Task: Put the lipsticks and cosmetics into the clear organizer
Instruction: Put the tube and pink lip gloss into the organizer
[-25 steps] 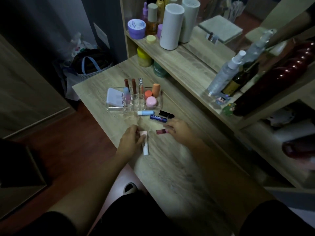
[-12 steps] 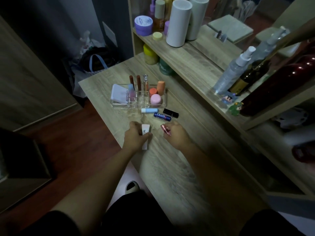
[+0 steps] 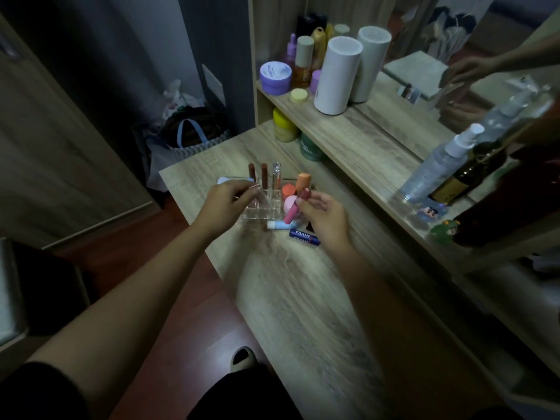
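Currently right hand (image 3: 322, 218) is pinching a slim pink lipstick (image 3: 296, 206), tilted, just over the clear organizer (image 3: 260, 209); left hand (image 3: 225, 204) is closing on something small there, can't tell what.

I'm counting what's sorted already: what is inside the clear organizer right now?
Standing in the clear organizer: two brown lipsticks, a clear tube, orange, coral and pink items. The left hand hides its left part.
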{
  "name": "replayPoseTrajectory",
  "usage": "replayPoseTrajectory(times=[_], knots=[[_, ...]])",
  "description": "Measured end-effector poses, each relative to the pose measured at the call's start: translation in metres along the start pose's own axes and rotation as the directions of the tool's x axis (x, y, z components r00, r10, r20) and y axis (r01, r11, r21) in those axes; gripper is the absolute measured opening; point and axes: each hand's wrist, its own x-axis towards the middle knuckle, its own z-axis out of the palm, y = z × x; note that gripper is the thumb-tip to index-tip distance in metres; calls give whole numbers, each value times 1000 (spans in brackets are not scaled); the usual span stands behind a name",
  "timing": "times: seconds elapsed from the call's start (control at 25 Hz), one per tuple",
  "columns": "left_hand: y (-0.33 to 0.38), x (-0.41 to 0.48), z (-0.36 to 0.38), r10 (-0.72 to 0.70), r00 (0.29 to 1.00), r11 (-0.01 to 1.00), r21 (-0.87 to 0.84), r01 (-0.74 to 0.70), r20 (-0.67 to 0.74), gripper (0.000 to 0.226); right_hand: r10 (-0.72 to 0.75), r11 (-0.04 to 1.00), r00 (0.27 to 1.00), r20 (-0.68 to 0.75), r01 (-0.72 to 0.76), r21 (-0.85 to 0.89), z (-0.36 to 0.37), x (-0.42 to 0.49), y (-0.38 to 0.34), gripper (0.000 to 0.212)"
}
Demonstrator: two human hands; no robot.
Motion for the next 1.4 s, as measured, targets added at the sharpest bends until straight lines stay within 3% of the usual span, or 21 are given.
replayPoseTrajectory(times=[0.12, 0.2, 0.48, 0.8, 1.08, 1.4], knots=[[0, 11, -6, 163, 987, 977, 141, -161, -4, 19, -73, 996, 997, -29, 72, -52, 9, 12, -6, 29], [-4, 17, -4, 203, 979, 957, 215, -192, -27, 19, -88, 994, 996, -25, 87, -59, 15, 20, -6, 30], [-26, 38, 6, 231, 970, 902, 391, -182, -79, 15, -110, 990, 994, 6, 110, -87, 43, 40, 3, 31], [-25, 51, 11, 201, 974, 771, 596, -222, 103, 25, -142, 968, 990, 12, 141, -210, 56, 48, 21, 35], [-29, 64, 15, 148, 978, 755, 622, -209, 149, 29, -144, 928, 990, 4, 137, -346, 64, 59, 26, 36], [-29, 64, 11, 193, 973, 790, 568, -232, 129, 31, -150, 894, 987, 54, 159, -419, 61, 58, 25, 35]])
